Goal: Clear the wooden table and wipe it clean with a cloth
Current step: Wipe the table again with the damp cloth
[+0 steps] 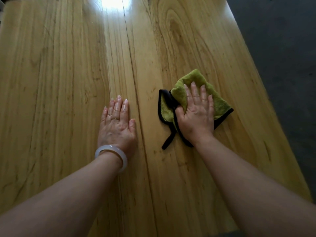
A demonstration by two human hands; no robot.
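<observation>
A green cloth [220, 103] with a black hem lies crumpled on the wooden table [68, 69], right of the middle. My right hand [196, 115] presses flat on top of it, fingers straight and pointing away from me, thumb against a fold of the black hem. A black strip of the hem sticks out towards me below the hand. My left hand [118, 120] rests flat on the bare wood to the left of the cloth, fingers together, touching only the table. It wears a ring, and a pale bangle circles the wrist.
The table's right edge [266, 93] runs diagonally, with dark grey floor [287, 57] beyond it. A long seam between planks [135, 93] passes between my hands. Bright glare [112, 4] lies on the far end of the tabletop.
</observation>
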